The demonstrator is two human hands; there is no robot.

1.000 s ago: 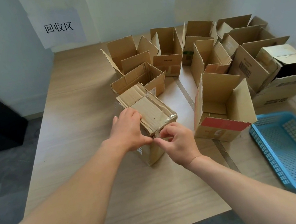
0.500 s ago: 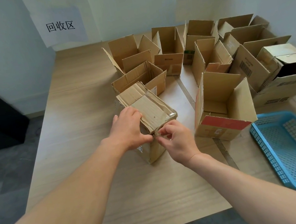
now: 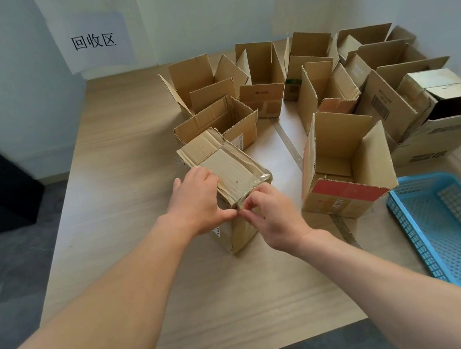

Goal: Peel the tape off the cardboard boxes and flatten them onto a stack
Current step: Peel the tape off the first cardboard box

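Head view: left hand [image 3: 197, 200] grips taped box [image 3: 229, 167]; right hand [image 3: 275, 215] pinches tape [image 3: 264, 174]; sign [image 3: 95, 42] reads 回收区.

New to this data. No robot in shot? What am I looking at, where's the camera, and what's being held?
There is no machine here. A person works bare-handed, and the single view comes from a wide-angle camera worn on their head, looking down along both forearms. On the wooden table stand many open cardboard boxes. A blue basket sits at the table's right edge, and a paper sign hangs on the wall. The left hand holds the taped box by its top. The right hand has its fingers at the box's near edge, where they appear to pinch the end of the clear tape.
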